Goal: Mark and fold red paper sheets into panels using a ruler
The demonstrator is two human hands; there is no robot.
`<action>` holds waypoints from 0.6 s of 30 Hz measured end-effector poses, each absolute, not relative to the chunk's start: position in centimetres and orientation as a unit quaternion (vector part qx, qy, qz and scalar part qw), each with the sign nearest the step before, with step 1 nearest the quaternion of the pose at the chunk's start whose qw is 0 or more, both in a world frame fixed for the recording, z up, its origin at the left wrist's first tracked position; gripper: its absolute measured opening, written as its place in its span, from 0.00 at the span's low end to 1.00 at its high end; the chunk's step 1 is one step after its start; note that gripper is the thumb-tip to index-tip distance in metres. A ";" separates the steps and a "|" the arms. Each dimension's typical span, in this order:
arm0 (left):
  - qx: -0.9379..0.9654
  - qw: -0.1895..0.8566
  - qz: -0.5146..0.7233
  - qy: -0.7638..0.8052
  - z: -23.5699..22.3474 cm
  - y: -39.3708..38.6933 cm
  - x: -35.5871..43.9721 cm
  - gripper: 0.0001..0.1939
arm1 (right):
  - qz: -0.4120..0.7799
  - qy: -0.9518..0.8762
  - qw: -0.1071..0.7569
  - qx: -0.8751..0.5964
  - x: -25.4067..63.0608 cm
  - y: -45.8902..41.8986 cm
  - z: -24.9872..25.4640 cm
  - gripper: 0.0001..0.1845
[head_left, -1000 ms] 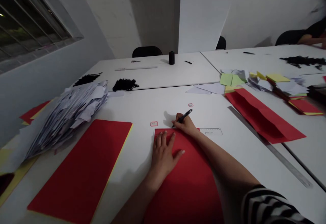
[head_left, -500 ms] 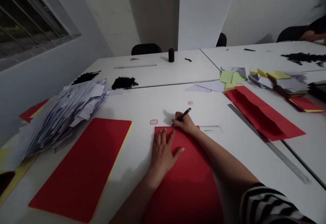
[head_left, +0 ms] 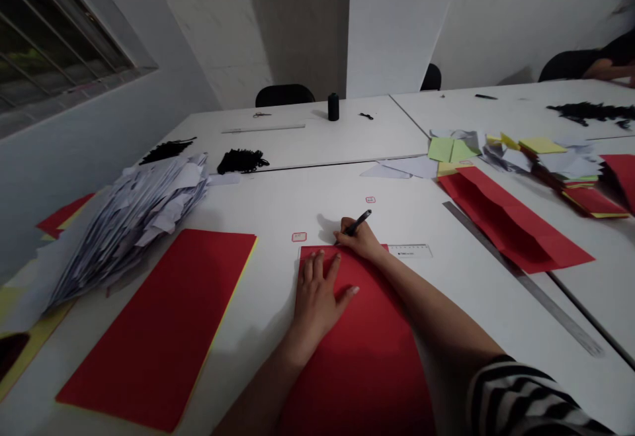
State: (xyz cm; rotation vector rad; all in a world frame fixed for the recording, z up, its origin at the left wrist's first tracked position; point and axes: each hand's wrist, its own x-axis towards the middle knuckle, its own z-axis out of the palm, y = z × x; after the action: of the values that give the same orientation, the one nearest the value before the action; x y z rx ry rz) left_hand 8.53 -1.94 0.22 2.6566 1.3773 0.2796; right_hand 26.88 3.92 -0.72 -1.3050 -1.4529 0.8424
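A red sheet of paper (head_left: pixel 362 356) lies on the white table in front of me. Flat on its upper left part rests my left hand (head_left: pixel 317 290), fingers spread. My right hand (head_left: pixel 358 239) grips a dark pen (head_left: pixel 361 219), its tip down at the sheet's far edge and partly hidden by the fingers. A clear ruler (head_left: pixel 411 251) pokes out past the sheet's far right corner. Just beyond the far edge, a small red-framed label (head_left: pixel 299 237) lies on the table, and a second one sits farther back.
Left are a red-and-yellow paper stack (head_left: pixel 163 330) and a heap of white papers (head_left: pixel 133 218). Right, a folded red sheet (head_left: pixel 516 224) overlaps a metal ruler (head_left: pixel 526 280). Farther back stand a black thread spool (head_left: pixel 333 107) and black cord bundles (head_left: pixel 242 161). A person's arm (head_left: pixel 610 71) shows far right.
Both hands and the pen look nearly still. At the far right edge, a red sheet has come into view beside the paper pile.
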 end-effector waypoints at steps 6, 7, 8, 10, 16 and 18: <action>0.883 0.067 0.095 0.455 0.2 -1.9 8.5 0.37 | 0.359 -0.580 0.503 -0.531 26.9 3.8 -0.7 0.15; 0.883 0.066 0.093 0.455 0.3 -1.9 8.5 0.37 | 0.369 -0.562 0.519 -0.528 26.9 3.8 -0.7 0.15; 0.883 0.065 0.090 0.455 0.3 -1.9 8.5 0.37 | 0.382 -0.534 0.542 -0.525 26.9 3.9 -0.8 0.17; 0.883 0.066 0.084 0.458 0.3 -1.9 8.4 0.37 | 0.403 -0.462 0.598 -0.516 27.2 4.1 -0.6 0.19; 0.881 0.070 0.085 0.459 0.1 -1.8 8.2 0.38 | 0.385 -0.368 0.696 -0.482 29.3 4.0 2.8 0.23; 0.881 0.075 0.085 0.459 0.1 -1.9 8.2 0.38 | 0.367 -0.402 0.689 -0.480 29.9 2.8 3.9 0.20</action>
State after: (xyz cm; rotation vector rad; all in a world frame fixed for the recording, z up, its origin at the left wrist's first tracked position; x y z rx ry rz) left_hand 8.16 -1.89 0.11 2.6432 1.3779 0.2537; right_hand 29.92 2.78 3.90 -1.0736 -0.8986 0.8201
